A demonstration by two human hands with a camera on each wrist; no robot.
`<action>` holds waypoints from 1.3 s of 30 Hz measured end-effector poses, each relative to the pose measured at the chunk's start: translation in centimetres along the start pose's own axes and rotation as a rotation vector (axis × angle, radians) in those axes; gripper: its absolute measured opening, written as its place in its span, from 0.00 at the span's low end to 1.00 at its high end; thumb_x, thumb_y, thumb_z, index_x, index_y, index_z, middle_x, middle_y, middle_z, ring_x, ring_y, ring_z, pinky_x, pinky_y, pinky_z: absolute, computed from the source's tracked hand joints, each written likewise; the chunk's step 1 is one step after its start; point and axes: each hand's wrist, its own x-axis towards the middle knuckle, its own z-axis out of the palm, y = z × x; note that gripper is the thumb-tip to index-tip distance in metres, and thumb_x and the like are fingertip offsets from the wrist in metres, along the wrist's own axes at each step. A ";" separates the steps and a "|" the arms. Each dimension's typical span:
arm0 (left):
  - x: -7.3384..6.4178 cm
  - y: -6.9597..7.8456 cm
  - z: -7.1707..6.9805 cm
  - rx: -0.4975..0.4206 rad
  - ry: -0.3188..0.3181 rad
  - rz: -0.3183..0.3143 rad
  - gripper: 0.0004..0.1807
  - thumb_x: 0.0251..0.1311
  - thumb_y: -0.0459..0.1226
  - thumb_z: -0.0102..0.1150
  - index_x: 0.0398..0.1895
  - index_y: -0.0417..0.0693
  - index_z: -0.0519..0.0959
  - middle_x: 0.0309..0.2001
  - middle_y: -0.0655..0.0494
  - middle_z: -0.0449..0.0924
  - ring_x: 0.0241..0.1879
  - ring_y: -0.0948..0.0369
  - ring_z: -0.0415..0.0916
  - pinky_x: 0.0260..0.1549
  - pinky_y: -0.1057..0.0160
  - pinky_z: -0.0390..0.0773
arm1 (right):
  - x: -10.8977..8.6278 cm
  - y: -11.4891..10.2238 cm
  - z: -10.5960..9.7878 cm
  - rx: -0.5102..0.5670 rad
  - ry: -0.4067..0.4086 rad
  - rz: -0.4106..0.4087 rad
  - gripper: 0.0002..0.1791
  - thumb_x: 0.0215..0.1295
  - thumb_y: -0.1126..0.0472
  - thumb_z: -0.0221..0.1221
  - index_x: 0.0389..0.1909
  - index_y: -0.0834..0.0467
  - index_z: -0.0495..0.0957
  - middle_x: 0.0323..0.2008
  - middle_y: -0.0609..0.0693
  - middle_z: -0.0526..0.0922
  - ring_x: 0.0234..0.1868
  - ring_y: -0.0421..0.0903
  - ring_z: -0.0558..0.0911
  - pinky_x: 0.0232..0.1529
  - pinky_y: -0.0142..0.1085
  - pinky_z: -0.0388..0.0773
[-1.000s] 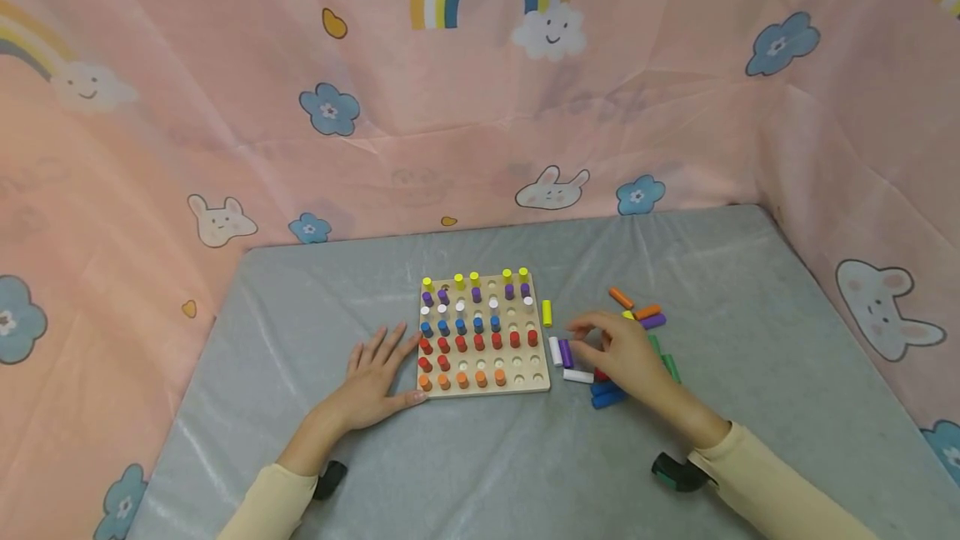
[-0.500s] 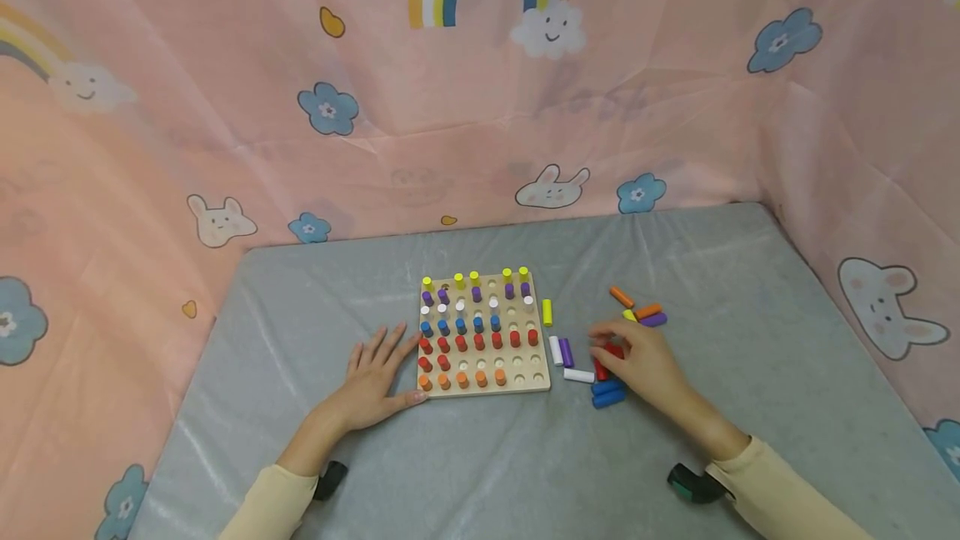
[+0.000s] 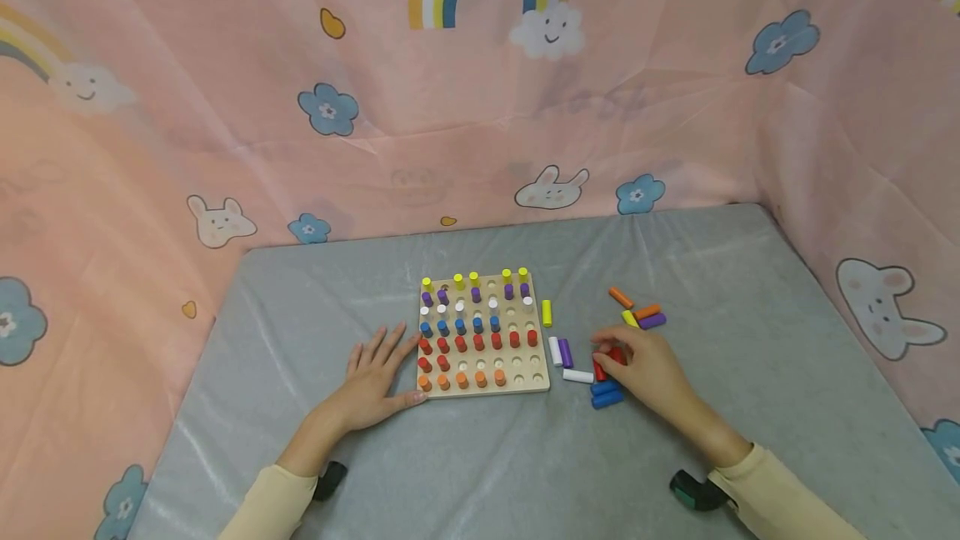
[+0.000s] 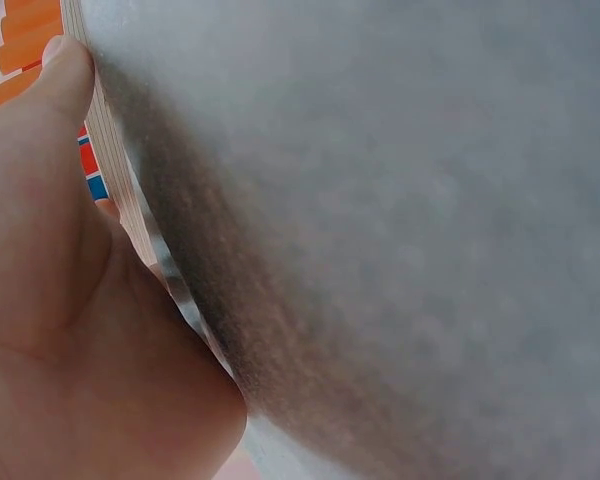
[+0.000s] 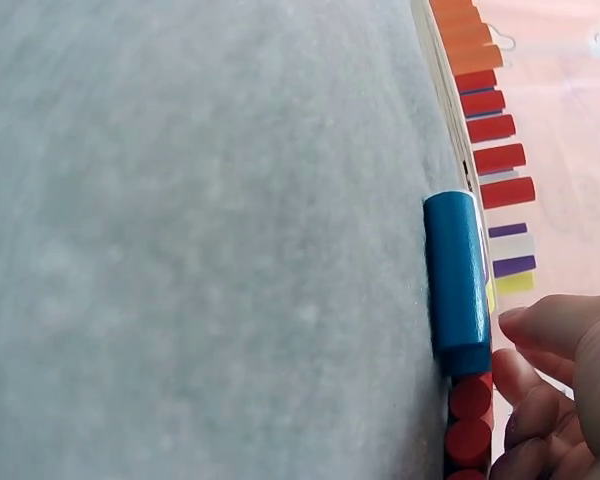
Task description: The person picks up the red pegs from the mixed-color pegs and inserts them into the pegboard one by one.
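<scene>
Steadying of the board [image 3: 528, 387] is suggested by the left hand [image 3: 378, 383], its fingers spread beside the left edge and its thumb set at the near corner. The loose pegs [image 3: 566, 354] are laid to the board's right on the worktop [image 3: 712, 273], probably for easy reach by the right hand [image 3: 645, 359]; its fingers are bent over the red pegs [image 3: 599, 370], but whether one is pinched cannot be told. By the left wrist view, the thumb is shown against the board's side (less plain from the head); by the right, round red ends are revealed beside a blue peg [image 5: 458, 275]. Only from the head are the board's rows seen whole.
</scene>
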 end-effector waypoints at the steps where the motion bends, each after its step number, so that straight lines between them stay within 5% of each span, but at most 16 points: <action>1: 0.0 0.0 0.0 0.001 0.001 0.001 0.50 0.60 0.62 0.59 0.80 0.61 0.47 0.82 0.51 0.38 0.80 0.42 0.34 0.70 0.29 0.38 | 0.0 -0.1 0.0 -0.007 -0.008 0.002 0.12 0.55 0.65 0.71 0.41 0.57 0.85 0.31 0.47 0.87 0.24 0.34 0.71 0.25 0.28 0.69; 6: 0.1 -0.1 0.1 -0.002 -0.001 -0.002 0.50 0.60 0.62 0.59 0.80 0.62 0.47 0.82 0.51 0.38 0.80 0.43 0.34 0.71 0.29 0.37 | 0.1 -0.4 0.1 -0.054 -0.043 0.001 0.13 0.54 0.62 0.72 0.42 0.56 0.84 0.32 0.45 0.87 0.32 0.39 0.80 0.33 0.30 0.76; 20: 0.1 -0.1 0.0 -0.003 -0.004 -0.001 0.50 0.60 0.61 0.60 0.80 0.61 0.47 0.82 0.50 0.38 0.80 0.42 0.34 0.70 0.29 0.37 | 0.1 -0.6 0.7 -0.163 -0.077 0.037 0.12 0.54 0.55 0.73 0.39 0.53 0.85 0.28 0.41 0.82 0.28 0.36 0.74 0.30 0.29 0.70; 39: 0.0 0.0 0.0 -0.001 -0.019 -0.008 0.50 0.61 0.61 0.59 0.80 0.61 0.46 0.82 0.51 0.37 0.80 0.42 0.33 0.71 0.29 0.36 | 0.2 -0.9 0.6 -0.118 -0.084 0.078 0.10 0.56 0.58 0.71 0.39 0.54 0.87 0.28 0.41 0.85 0.30 0.37 0.77 0.32 0.30 0.73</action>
